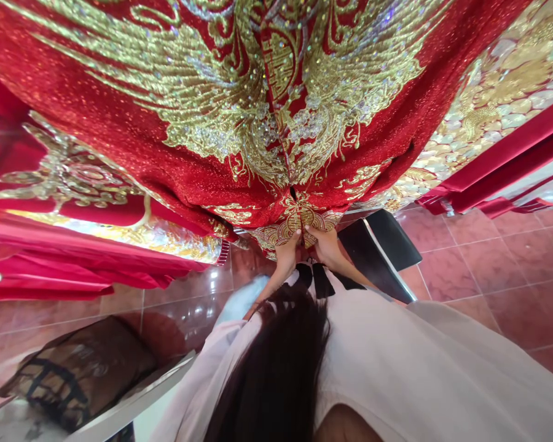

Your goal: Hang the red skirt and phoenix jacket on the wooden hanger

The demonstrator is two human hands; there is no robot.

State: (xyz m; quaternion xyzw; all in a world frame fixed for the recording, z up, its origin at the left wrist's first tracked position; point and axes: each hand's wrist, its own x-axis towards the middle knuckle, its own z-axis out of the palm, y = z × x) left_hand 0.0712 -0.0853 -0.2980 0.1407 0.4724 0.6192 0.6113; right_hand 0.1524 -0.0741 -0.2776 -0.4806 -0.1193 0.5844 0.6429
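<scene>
Both thumbs lie on the gold-patterned hem band (pixel 276 234), one either side of the centre line; left hand (pixel 286 252) and right hand (pixel 326 245) appear to pinch the cloth, remaining fingers hidden behind it. Hands nearly touching. Matched grip probably keeps the two front edges level and the fabric drawn taut.

Red garment (pixel 281 113) fills the upper middle, directly in front of the person. Long axis follows the centre front, top of view down to the hands; hem end points toward the body. Small dark gap in the front just above the hands. Gold wing embroidery (pixel 203 92) spreads to both sides.

Farther out: embroidered red cloth either side, black seat (pixel 367 255) at right, brown bag (pixel 92 368) lower left, tiled floor (pixel 479 267).
</scene>
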